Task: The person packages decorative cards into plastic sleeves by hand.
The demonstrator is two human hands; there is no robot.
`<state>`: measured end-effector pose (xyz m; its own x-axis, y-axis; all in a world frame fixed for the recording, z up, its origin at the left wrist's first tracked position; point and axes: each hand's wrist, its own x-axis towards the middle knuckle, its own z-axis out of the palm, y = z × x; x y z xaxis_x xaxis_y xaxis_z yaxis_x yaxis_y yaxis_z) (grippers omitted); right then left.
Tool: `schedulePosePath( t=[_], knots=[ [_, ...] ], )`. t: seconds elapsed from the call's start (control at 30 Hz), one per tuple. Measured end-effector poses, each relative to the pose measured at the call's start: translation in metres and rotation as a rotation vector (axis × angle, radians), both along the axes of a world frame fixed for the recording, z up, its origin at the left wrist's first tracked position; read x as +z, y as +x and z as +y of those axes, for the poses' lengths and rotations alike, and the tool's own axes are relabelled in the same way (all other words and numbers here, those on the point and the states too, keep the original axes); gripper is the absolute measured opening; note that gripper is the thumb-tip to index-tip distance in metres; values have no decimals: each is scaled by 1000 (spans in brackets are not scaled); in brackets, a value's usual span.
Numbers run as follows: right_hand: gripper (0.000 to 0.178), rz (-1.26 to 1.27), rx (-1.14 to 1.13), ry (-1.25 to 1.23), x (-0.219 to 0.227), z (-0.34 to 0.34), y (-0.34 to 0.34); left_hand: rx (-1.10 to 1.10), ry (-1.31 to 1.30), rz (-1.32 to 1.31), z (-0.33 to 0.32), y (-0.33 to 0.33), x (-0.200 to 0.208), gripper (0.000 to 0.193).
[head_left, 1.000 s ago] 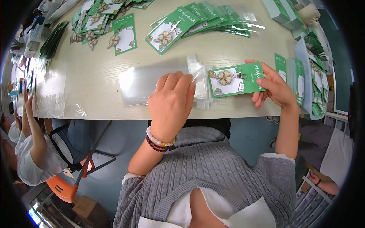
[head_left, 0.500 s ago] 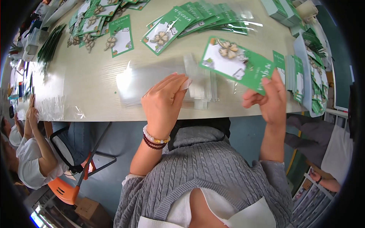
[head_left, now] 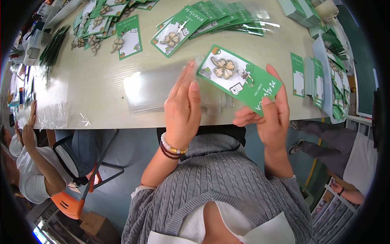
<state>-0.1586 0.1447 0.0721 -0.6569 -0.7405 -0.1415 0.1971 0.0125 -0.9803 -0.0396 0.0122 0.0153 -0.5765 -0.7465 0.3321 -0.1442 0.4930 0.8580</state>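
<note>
My right hand holds a green and white card by its right end, between thumb and fingers. A four-petalled flower keychain with a metal clasp is fixed on the card. My left hand is raised by the card's left end, fingers straight and thumb a little apart. A faint clear plastic bag shows at its fingertips, pinched there as far as the blur lets me see. Beneath both hands lies a stack of clear plastic bags, partly hidden by the left hand and the card.
Bagged cards with keychains fan out at the far middle, beside a heap of keychain cards. A pale bin of cards stands right, near a flat card. A person sits left; another person is at right.
My right hand has brought the card left and slightly down, close to my left hand. The left hand has turned upright and shifted right, its fingers straightening.
</note>
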Motion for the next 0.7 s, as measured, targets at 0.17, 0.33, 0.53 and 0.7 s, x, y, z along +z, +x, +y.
schedulePosePath(
  t=[0.17,0.33,0.53,0.7],
  knots=[
    [55,-53,94,-49,-4,-1,15,-34,-70,33,1,-2,-3,38],
    [56,-46,104,-39,-3,1,16,-56,-16,44,2,-2,-1,39],
    [56,67,-67,-97,-4,-5,22,-65,264,10,6,2,1,42],
    [56,76,75,-91,-12,3,27,-71,26,72,2,-3,-6,41]
  ],
)
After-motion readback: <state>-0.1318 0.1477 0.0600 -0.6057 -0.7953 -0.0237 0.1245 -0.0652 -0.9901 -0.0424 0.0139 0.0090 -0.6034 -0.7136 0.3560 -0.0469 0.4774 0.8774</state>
